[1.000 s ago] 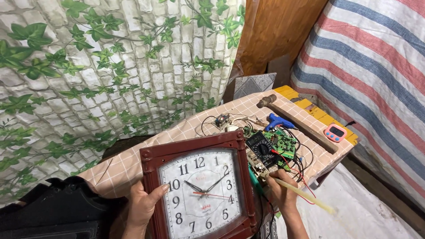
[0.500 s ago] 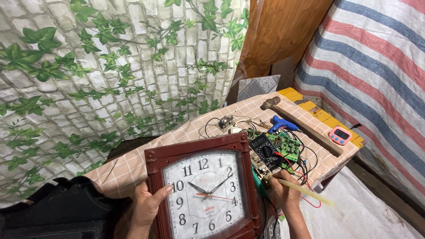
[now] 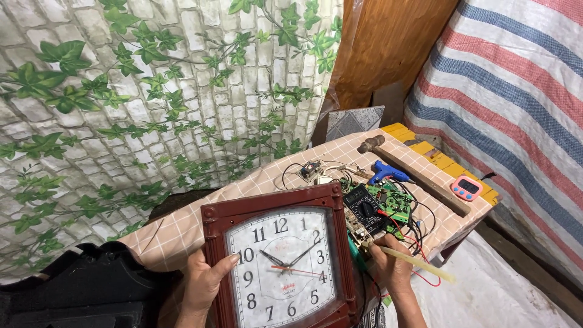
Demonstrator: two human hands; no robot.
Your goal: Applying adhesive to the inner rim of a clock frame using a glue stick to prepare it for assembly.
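Note:
A square wall clock [image 3: 280, 261] with a dark red-brown frame and white face stands tilted up in front of me at the bottom centre. My left hand [image 3: 206, 280] grips its left edge, thumb on the glass. My right hand [image 3: 388, 267] holds the clock's right edge and also a pale yellowish stick [image 3: 419, 262] that points right. A green-handled tool [image 3: 356, 255] shows beside that hand.
A small table with a checked cloth [image 3: 255, 188] carries a black multimeter [image 3: 363, 211], green circuit boards [image 3: 393, 203], wires, a blue glue gun [image 3: 386, 174], a hammer [image 3: 413, 176] and a pink timer [image 3: 466, 188]. Ivy-print wall left, striped tarp right, black bag [image 3: 73, 291] lower left.
The view has shifted slightly. The clock sits a little higher and more to the right in view; both hands keep their hold.

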